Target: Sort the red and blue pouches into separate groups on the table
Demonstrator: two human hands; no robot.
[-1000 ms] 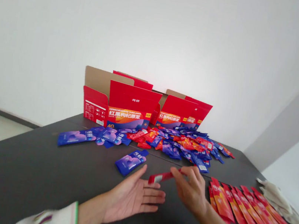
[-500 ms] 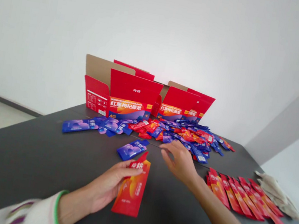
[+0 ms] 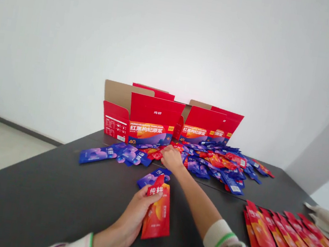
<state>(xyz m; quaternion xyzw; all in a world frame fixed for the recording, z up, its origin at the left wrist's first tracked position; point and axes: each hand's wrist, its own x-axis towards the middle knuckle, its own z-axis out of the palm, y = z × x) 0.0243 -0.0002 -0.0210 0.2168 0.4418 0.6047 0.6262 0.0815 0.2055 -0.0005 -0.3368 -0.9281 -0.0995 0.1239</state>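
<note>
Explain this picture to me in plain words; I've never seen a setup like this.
There is no machine here: a person works with two bare hands. The picture comes from a camera worn on the head, looking forward and down.

The left hand holds a red pouch upright, its printed front showing. The right hand reaches into a mixed heap of red and blue pouches; whether it grips one is hidden.

On the dark table, open red cartons stand behind the heap. A blue pouch lies just behind the held one. At the right are a row of red pouches and a pale cloth.
</note>
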